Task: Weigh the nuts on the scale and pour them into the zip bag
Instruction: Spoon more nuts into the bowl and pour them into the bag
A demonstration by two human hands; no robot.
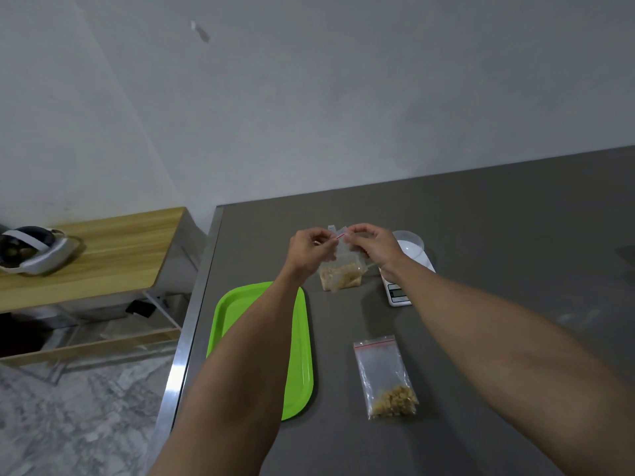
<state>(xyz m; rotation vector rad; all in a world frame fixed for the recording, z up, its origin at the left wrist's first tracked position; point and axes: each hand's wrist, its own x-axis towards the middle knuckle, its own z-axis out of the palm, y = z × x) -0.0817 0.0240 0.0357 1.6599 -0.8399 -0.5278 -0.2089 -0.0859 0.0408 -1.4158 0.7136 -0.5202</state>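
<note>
Fingers of the left hand (311,247) and right hand (372,250) pinch the red strip of the zip bag (342,273), nuts settled inside, at nine o'clock from the scale (400,290). Press evenly along, corner to corner, bag upright.

Lime-green tray (298,341), grey table (481,228), red-striped zip bag (385,372)

- Right of the scale (400,286) the grey table (515,235) lies bare to its far edge.
- Left of the scale, a held zip bag (340,273) (both forearms cross there).
- Nearer than the scale: a filled bag (386,376), green tray (299,338) further left.
</note>
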